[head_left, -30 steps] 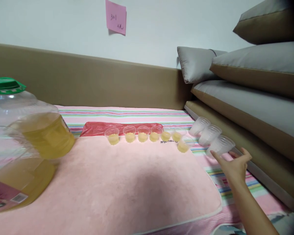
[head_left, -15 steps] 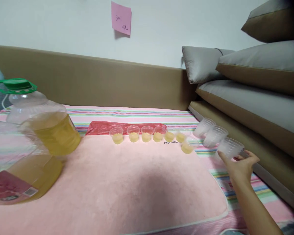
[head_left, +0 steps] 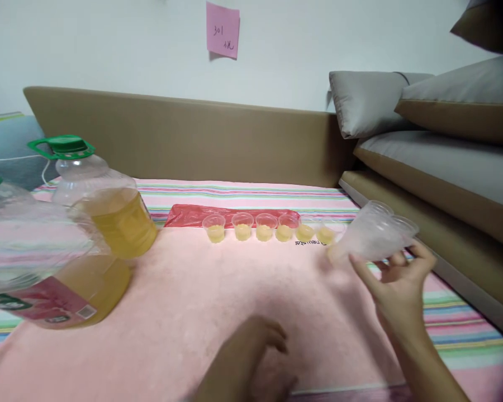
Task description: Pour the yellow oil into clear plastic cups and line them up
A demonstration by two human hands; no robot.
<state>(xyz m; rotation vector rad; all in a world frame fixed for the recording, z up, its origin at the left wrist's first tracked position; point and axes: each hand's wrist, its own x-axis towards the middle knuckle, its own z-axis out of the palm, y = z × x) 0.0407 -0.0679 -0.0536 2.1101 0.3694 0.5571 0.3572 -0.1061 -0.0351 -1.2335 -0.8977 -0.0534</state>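
My right hand (head_left: 402,276) grips a stack of clear plastic cups (head_left: 360,237), tilted, above the right side of the pink mat (head_left: 184,312). Rims of further cups show behind the stack, partly hidden and blurred. My left hand (head_left: 251,349) is over the mat's front part, fingers loosely bent and apart from the thumb, with nothing in it. Beyond both hands runs a row of small clear cups, such as this cup (head_left: 264,228), each with some yellow liquid. The rightmost filled cup is mostly covered by the stack.
Two large jugs of yellow liquid, a rear jug (head_left: 121,218) with a green cap and a front jug (head_left: 104,290), stand at the left. A red plastic bag (head_left: 188,215) lies behind the row. Stacked cushions (head_left: 452,156) border the right; a brown board (head_left: 193,145) borders the back.
My right hand has lifted the cup stack and brought it left, over the mat's edge. My left hand has come into view at the bottom. The view has turned slightly left.
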